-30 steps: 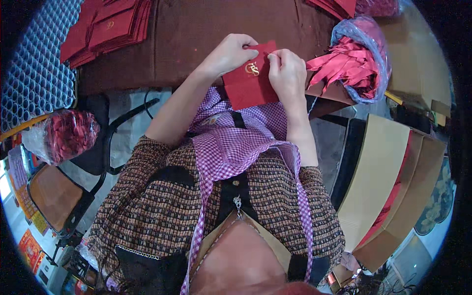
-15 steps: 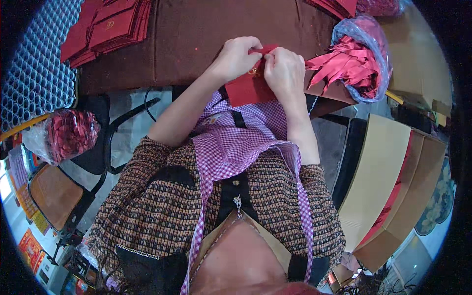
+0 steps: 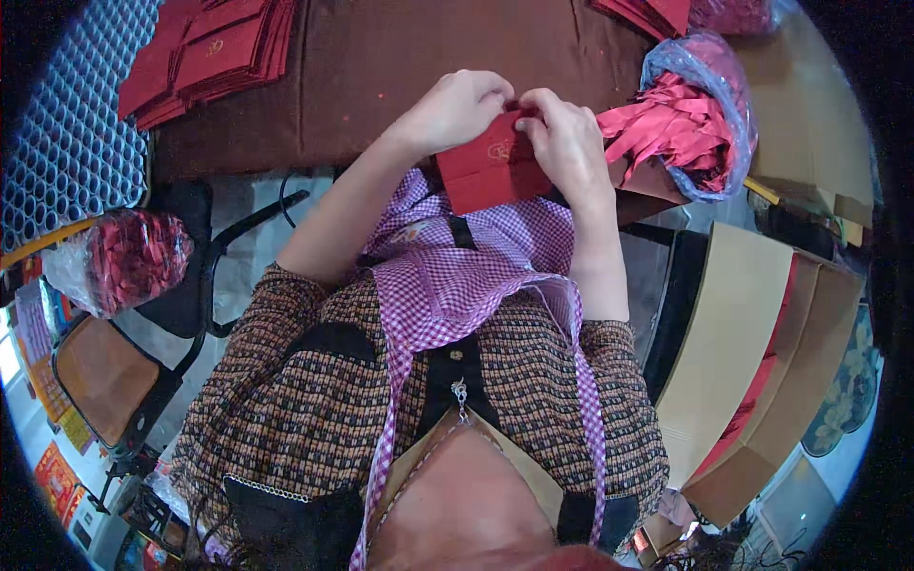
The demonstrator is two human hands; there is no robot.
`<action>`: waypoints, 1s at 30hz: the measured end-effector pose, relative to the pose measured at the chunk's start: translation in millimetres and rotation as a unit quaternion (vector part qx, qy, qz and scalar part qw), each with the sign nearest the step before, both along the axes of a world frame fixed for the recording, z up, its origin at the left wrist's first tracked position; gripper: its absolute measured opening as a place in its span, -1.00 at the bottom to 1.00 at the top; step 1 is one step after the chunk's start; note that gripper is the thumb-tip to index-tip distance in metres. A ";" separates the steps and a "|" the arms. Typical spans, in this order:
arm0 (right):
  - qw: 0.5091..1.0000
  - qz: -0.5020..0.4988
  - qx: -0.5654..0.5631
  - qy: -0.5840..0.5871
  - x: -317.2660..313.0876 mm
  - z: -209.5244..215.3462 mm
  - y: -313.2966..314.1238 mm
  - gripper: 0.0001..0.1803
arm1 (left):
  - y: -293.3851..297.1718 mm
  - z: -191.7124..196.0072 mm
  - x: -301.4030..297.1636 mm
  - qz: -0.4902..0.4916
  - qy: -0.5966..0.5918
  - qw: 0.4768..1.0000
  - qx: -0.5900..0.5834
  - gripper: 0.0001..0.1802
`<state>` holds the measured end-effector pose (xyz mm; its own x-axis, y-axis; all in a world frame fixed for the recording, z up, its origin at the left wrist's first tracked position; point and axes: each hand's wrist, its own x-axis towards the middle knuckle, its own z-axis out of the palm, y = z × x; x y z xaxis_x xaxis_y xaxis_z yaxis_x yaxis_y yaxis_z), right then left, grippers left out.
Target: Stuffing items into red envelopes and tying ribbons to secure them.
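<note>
At the table's near edge I hold a flat red paper packet [image 3: 486, 176] with a gold emblem and a crease across its lower part. My left hand [image 3: 459, 109] is closed at its top left edge, the fingertips curled and partly hidden. On the right side, the thumb of my right hand [image 3: 569, 143] presses the packet's front, with the fingers bent behind its top edge. Whether a ribbon lies between the fingers cannot be made out. Just right of my right hand, red ribbons [image 3: 657, 124] spill from a clear plastic bag [image 3: 747, 105].
Stacks of similar red packets [image 3: 214, 48] lie at the far left of the brown-covered table [image 3: 371, 48], more [image 3: 647, 14] at the far right. Left is a honeycomb-like rack [image 3: 71, 124] above a wrapped red bundle [image 3: 143, 262]. A cardboard box [image 3: 790, 381] stands at right.
My hands have moved slightly apart at the packet's top edge, my right hand shifting right and its thumb lifting outward. More of the packet's front and its emblem now shows.
</note>
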<state>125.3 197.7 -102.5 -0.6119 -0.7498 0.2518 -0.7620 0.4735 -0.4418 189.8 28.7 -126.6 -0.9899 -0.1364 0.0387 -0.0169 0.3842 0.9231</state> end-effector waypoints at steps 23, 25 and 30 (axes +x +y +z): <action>0.997 0.049 0.059 -0.012 8.9 15.0 7.9 -0.78 | -6.4 -2.6 -5.1 -0.053 -0.176 0.979 0.084 -0.82; 0.995 0.062 0.059 -0.050 6.6 14.2 7.6 -0.75 | -9.7 -2.4 -4.2 -0.043 -0.190 0.976 0.094 -0.83; 0.990 0.081 0.050 -0.107 2.9 14.4 5.5 -0.78 | -11.4 -8.4 -3.4 -0.026 -0.182 0.981 0.065 -0.74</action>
